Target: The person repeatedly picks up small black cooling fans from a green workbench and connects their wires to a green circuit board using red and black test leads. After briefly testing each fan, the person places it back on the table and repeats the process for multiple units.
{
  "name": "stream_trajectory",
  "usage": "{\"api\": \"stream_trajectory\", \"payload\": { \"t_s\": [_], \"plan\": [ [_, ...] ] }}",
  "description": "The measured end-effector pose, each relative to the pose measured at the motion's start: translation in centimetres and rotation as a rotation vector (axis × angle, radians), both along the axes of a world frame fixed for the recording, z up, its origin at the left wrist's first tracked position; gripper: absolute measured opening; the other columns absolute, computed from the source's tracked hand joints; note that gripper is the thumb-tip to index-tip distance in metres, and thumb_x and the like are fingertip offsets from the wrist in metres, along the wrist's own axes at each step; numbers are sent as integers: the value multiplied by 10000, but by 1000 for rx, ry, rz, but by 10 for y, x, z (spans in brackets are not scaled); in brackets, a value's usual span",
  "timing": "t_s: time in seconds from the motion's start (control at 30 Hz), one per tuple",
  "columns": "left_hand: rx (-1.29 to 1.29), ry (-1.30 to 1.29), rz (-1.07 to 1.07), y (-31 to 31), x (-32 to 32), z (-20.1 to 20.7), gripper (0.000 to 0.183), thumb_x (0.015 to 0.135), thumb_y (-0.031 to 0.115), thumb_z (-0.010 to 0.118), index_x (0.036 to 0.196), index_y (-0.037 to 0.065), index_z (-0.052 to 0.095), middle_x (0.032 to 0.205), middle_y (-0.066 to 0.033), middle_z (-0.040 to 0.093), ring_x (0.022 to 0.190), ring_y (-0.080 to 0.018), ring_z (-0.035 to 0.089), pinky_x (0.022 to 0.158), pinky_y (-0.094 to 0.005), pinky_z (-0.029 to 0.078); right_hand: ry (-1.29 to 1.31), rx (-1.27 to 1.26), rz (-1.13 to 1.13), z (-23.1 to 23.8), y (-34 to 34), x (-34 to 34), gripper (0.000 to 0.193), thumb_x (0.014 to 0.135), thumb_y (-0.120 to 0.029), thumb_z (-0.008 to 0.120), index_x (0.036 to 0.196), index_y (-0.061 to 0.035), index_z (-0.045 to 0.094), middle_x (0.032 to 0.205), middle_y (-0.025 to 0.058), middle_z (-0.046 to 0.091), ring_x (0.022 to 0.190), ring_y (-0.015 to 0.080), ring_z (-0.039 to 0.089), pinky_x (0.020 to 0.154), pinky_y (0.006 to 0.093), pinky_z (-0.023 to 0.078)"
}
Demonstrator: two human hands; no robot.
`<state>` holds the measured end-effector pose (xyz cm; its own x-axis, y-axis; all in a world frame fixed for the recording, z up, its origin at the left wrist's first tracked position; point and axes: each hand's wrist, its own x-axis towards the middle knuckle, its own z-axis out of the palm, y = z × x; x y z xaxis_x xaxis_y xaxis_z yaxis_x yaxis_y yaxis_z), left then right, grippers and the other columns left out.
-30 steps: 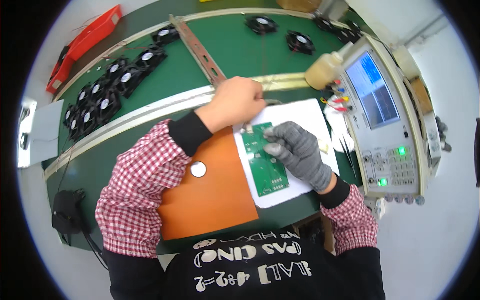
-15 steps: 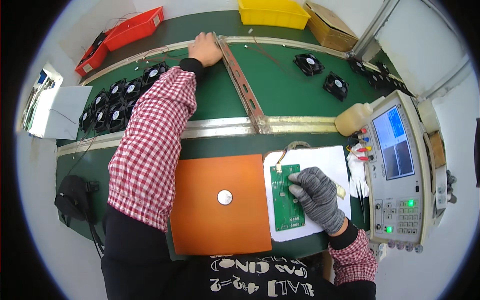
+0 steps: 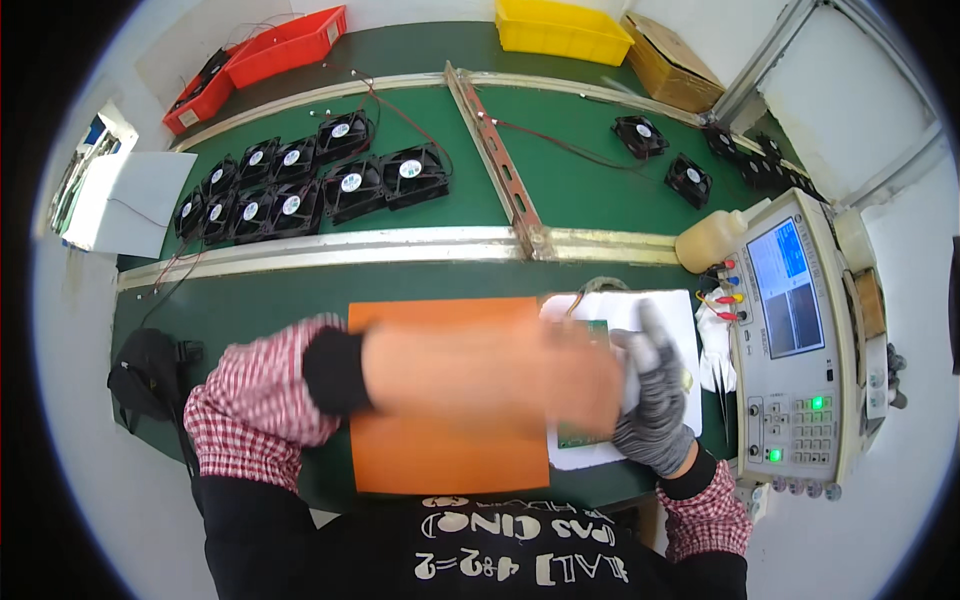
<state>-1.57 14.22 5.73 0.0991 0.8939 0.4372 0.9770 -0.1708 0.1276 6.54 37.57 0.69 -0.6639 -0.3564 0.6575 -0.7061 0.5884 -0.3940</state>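
My left hand [image 3: 575, 385], bare and smeared by motion, reaches across the orange mat [image 3: 450, 465] to the green circuit board [image 3: 597, 327]. Its fingers are too blurred to show whether they hold anything. My right hand [image 3: 657, 410], in a grey striped glove, is beside it at the board's right side. The gloved thumb and a raised finger are apart, with nothing visible between them. Beneath the board is a white pad [image 3: 675, 312]. Much of the board and the mat's middle is hidden by my left hand and wrist.
Black fans [image 3: 292, 204] stand in rows at the far left, and two more fans [image 3: 689, 180] at the far right. A perforated metal bar [image 3: 495, 155] divides the back surface. On the right are a bottle [image 3: 708, 240] and a test instrument [image 3: 795, 330]. Red [image 3: 290, 45] and yellow bins [image 3: 565, 30] line the back.
My left hand has come back from the far rail to the board beside my right hand. A raised gloved finger now shows. Fans that my sleeve hid are visible, and the silver disc is hidden.
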Motion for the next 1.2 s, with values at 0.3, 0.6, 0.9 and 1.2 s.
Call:
{"api": "stream_trajectory", "payload": {
  "t_s": [0.3,0.6,0.9,1.2],
  "plan": [
    [-316,223,1028,-80,28,29,476,685,-35,640,1146,58,567,1252,-156,539,1253,-350,481,1012,-451,381,38,558,-220,17,26,-13,171,764,-67,639,927,-94,685,943,84,537,916,286,558,787,384,502],
    [-213,-4,560,-49,68,-15,475,715,-41,674,1173,65,609,1362,-135,533,1279,-356,505,1045,-440,430,-529,-159,-15,-12,22,-20,120,830,-105,732,895,-8,707,811,114,640,770,244,639,730,341,507],
    [145,-700,772,-56,74,-47,943,614,285,895,1370,-20,420,1267,-203,505,1182,-370,481,1026,-448,381,-437,-57,-6,-18,20,-17,99,813,-82,726,867,-12,683,824,109,608,793,261,611,744,356,498],
    [21,-378,873,-43,83,-52,1062,528,310,923,1415,34,408,1223,-167,485,1128,-374,457,1003,-472,334,-433,-107,28,-20,18,-15,139,793,-108,741,824,-19,638,825,99,576,809,260,588,750,372,490]
  ]
}}
